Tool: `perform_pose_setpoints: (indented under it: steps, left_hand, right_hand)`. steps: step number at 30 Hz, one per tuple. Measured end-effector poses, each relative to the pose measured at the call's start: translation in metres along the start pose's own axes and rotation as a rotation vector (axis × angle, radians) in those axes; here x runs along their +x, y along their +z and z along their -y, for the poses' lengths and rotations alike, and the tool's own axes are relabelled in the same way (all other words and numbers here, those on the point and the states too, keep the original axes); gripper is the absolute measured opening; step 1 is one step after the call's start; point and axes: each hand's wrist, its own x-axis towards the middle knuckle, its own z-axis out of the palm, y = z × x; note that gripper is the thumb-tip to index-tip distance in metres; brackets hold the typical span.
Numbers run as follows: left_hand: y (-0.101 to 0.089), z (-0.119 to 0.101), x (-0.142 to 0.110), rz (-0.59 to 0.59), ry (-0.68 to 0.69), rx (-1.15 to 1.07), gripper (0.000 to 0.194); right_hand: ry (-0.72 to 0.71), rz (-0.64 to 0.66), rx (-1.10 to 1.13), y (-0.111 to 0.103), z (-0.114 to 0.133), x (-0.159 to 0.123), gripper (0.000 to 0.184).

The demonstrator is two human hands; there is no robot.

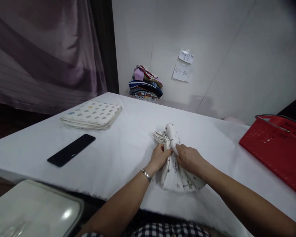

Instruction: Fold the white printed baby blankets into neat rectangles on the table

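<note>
A white cloth with small grey and greenish printed figures [174, 182] is bunched between my two hands over the front half of the white-covered table [128, 144]. My left hand [160, 154], with a silver band on its wrist, pinches the cloth's layered folds on the left. Gripping a gathered part on the right is my right hand [188, 158], its thumb close to the left one. The cloth's upper end stands up above the hands, and its lower part fans out toward me. The palms' inner sides are hidden.
A folded cloth with grey shapes [92, 113] lies at the table's back left, a black phone-like slab [71, 150] before it. A red basket [276, 148] stands on the right. Stacked fabrics [146, 84] sit beyond the far edge. A pale glossy surface [36, 207] is at lower left.
</note>
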Motion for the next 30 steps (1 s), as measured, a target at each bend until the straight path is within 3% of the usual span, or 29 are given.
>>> perform_pose_setpoints:
  steps: [6, 12, 16, 19, 22, 27, 30]
  left_hand:
    - [-0.001, -0.016, -0.007, 0.002, -0.012, -0.155, 0.032]
    - [0.002, -0.022, -0.011, 0.262, -0.199, -0.550, 0.036]
    - [-0.001, -0.023, -0.011, 0.456, -0.218, -0.651, 0.041]
    - [-0.002, -0.022, -0.012, 0.496, -0.259, -0.692, 0.049]
    - [-0.001, -0.020, -0.013, 0.527, -0.282, -0.714, 0.057]
    - [0.001, -0.014, -0.014, 0.647, -0.284, -0.744, 0.075]
    - [0.004, -0.008, -0.015, 0.697, -0.299, -0.724, 0.086]
  right_hand:
    - [0.009, 0.035, 0.189, -0.001, -0.013, -0.002, 0.029]
    - [-0.009, 0.119, 0.647, -0.004, -0.044, -0.008, 0.031]
    - [0.024, 0.200, 0.976, -0.002, -0.062, -0.010, 0.045]
    - [0.027, 0.279, 1.113, -0.002, -0.067, -0.013, 0.051]
    - [0.025, 0.297, 1.082, -0.003, -0.067, -0.013, 0.053]
    - [0.069, 0.247, 0.719, -0.012, -0.067, -0.007, 0.053]
    - [0.066, 0.290, 0.545, -0.021, -0.066, -0.004, 0.054]
